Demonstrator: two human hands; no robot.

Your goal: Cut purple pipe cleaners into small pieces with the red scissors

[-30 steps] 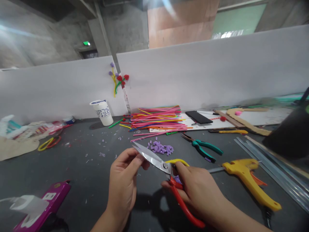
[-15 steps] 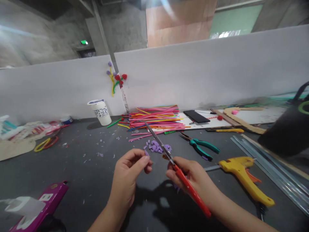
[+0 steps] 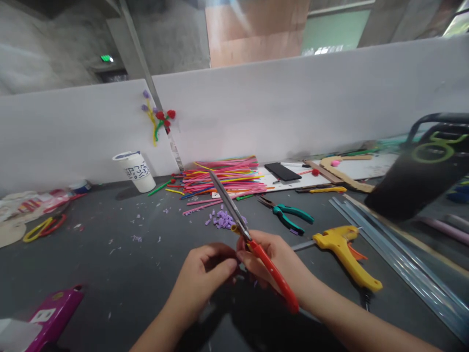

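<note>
My right hand (image 3: 279, 260) grips a pair of scissors (image 3: 245, 230) with red and yellow handles, the closed blades pointing up and away over the table. My left hand (image 3: 205, 274) is pinched shut right beside it, fingertips touching the right hand near the scissor pivot; what it holds is too small to make out. Just beyond the hands lies a small heap of purple cut pieces (image 3: 222, 220). Behind that is a pile of coloured pipe cleaners (image 3: 223, 179).
Green-handled pliers (image 3: 289, 217) and a yellow glue gun (image 3: 344, 252) lie to the right. A white cup (image 3: 135, 170) stands at the back left, a second pair of scissors (image 3: 40, 228) far left, a magenta object (image 3: 54, 315) at the near left, a black bag (image 3: 421, 171) at the right.
The scissor blades have closed and swung upright from pointing left. My two hands have come together, fingertips now touching. The view has shifted to the right.
</note>
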